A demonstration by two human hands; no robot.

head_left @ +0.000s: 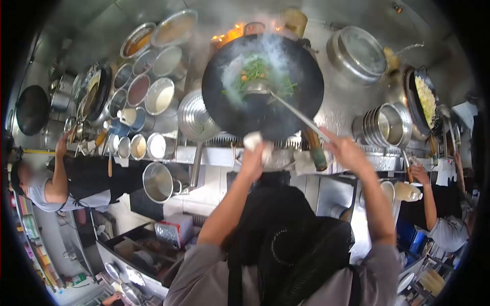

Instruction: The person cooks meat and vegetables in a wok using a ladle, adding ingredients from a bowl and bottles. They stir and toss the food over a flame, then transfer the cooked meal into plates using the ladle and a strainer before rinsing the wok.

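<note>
A large black wok (219,102) sits over the burner with flames (232,34) rising behind its far rim. Steam hangs above the green vegetables (255,67) and a few brownish pieces inside it. My left hand (255,158) is closed around a white cloth (253,140) at the wok's near edge; whether it grips a wok handle beneath is hidden. My right hand (345,152) is wrapped round the long handle of a metal ladle (256,86), whose bowl rests among the vegetables. Just left of the wok lies a perforated strainer (196,116).
Several metal pots of seasonings and liquids (160,96) crowd the left counter. Stacked steel bowls (390,125) and a lidded pot (362,53) stand right. A pot (158,182) hangs near my left arm. Co-workers stand at the left (48,191) and right (449,232).
</note>
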